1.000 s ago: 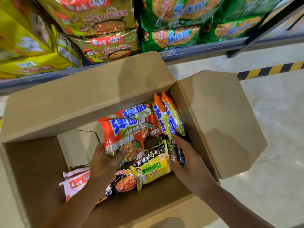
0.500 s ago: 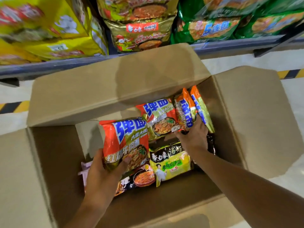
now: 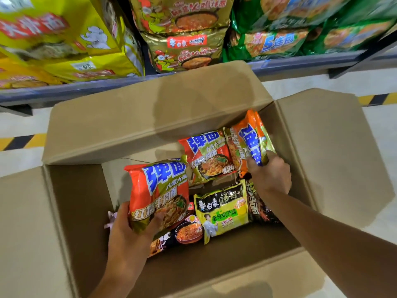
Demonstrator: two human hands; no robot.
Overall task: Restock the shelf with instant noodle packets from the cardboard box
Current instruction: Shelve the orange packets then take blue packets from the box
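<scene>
Two hands work inside the open cardboard box (image 3: 90, 211) that fills the middle of the frame. At lower left, the left hand (image 3: 131, 235) grips the bottom edge of an orange packet (image 3: 159, 190), thumb curled over its face and fingers behind, holding it tilted up above the packets lying on the box floor. Toward centre lie a black packet (image 3: 178, 235), a yellow-green packet (image 3: 223, 209) and another orange one (image 3: 210, 158). At right, the right hand (image 3: 268, 177) clutches the lower ends of upright orange packets (image 3: 251, 145) leaning against the right wall. The shelf (image 3: 193, 82) runs across the top, already crowded. Grabbing several slick wrappers by one end risks one sliding out, and the raised flaps could snag them on the way up.
</scene>
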